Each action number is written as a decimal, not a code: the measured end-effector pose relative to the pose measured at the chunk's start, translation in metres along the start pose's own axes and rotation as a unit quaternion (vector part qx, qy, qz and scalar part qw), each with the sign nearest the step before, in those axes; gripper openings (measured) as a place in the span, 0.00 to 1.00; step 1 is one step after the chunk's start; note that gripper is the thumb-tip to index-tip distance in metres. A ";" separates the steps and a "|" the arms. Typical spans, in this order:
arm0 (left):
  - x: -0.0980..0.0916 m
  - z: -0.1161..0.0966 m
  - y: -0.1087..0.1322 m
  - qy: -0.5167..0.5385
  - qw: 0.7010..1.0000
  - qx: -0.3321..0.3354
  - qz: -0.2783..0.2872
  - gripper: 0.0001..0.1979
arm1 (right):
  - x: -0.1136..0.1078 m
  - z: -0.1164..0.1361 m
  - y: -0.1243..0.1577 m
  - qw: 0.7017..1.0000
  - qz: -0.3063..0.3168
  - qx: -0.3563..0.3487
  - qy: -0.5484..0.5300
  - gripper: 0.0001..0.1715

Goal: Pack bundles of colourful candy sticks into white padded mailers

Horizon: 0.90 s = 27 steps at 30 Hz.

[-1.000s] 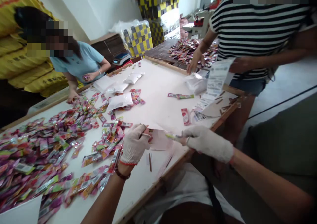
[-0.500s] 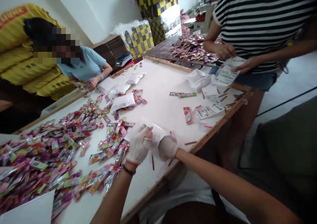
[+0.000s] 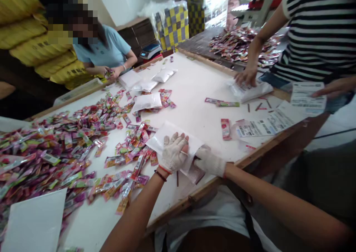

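A white plastic mailing bag [image 3: 161, 137] lies flat on the white table before me. My left hand [image 3: 174, 153], in a white glove with bare fingertips, presses on it with the fingers spread. At its right edge, my gloved right hand [image 3: 210, 161] is closed on the bag, its fingertips partly hidden. Below the bag, near the table's edge, is a clear plastic packet [image 3: 196, 174]. A loose heap of small colourful candy sachets [image 3: 136, 144] reaches almost to the bag's left side.
More sachets [image 3: 55, 148] cover the table's left. Filled white bags [image 3: 147, 101] lie farther back. Across the right corner, a co-worker's hand [image 3: 247, 75] presses a bag beside printed labels [image 3: 257, 128]. A wooden rim [image 3: 200, 196] edges the table. Another person [image 3: 105, 46] handles sachets at the far left.
My left hand has gone from gripping the bag to lying spread on it, and the bag is now flat. The co-worker at right has put a bag down and holds a label.
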<state>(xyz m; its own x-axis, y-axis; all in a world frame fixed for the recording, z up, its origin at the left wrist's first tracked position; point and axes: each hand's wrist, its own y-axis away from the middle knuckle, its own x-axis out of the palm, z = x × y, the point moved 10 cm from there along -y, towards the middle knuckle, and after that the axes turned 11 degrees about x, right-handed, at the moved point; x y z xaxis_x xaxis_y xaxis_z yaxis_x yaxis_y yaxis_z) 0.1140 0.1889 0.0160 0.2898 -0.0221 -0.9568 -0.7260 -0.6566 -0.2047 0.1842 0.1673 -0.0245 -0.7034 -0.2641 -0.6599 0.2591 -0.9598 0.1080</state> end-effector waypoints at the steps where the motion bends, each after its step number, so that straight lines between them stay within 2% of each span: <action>1: 0.005 -0.003 0.003 -0.020 1.000 0.003 -0.002 0.19 | 0.000 0.000 0.008 0.999 0.026 -0.037 0.017 0.11; 3: 0.015 -0.008 0.009 -0.050 0.999 0.012 -0.005 0.19 | 0.008 0.004 0.022 0.985 0.090 -0.118 0.085 0.12; 5: 0.023 -0.010 0.013 -0.063 0.998 0.026 -0.005 0.20 | 0.020 0.006 0.028 0.960 0.134 -0.165 0.184 0.12; 8: 0.030 -0.008 0.011 -0.061 0.996 0.063 0.005 0.20 | 0.036 0.010 0.020 0.929 0.151 -0.161 0.297 0.09; 12: 0.033 -0.005 0.001 -0.048 0.989 0.136 0.030 0.19 | 0.048 0.019 0.003 0.913 0.148 -0.103 0.366 0.09; 14: 0.033 -0.005 -0.003 -0.045 0.984 0.170 0.040 0.21 | 0.048 0.028 0.003 0.908 0.130 -0.117 0.381 0.10; 17: 0.032 -0.003 -0.008 -0.043 0.976 0.207 0.050 0.23 | 0.028 0.044 0.018 0.929 0.105 -0.148 0.322 0.09; 19: 0.033 -0.004 -0.011 -0.037 0.971 0.226 0.061 0.23 | -0.002 0.045 0.033 0.957 0.098 -0.105 0.252 0.09; 21: 0.032 -0.006 -0.016 -0.024 0.969 0.234 0.073 0.23 | -0.030 0.039 0.051 0.969 0.129 -0.040 0.207 0.10; 23: 0.024 -0.010 -0.020 -0.004 0.973 0.223 0.061 0.25 | -0.044 0.032 0.071 0.955 0.208 -0.019 0.211 0.10; 24: 0.017 -0.010 -0.022 0.007 0.978 0.203 0.037 0.26 | -0.052 0.028 0.073 0.951 0.210 -0.026 0.228 0.10; 25: 0.007 -0.009 -0.021 0.017 0.984 0.176 0.002 0.26 | -0.061 0.025 0.070 0.949 0.185 -0.046 0.251 0.11; 27: -0.015 -0.004 -0.010 0.042 0.989 0.111 -0.084 0.24 | -0.077 0.021 0.054 0.943 0.074 -0.119 0.302 0.17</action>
<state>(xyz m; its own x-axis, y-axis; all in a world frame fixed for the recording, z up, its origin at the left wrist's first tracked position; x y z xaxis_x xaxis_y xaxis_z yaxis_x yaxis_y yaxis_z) 0.1195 0.1925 0.0338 0.4622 0.0047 -0.8868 -0.7795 -0.4746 -0.4088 0.2385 0.1333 0.0478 -0.1618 -0.2220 -0.9615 0.5159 -0.8497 0.1093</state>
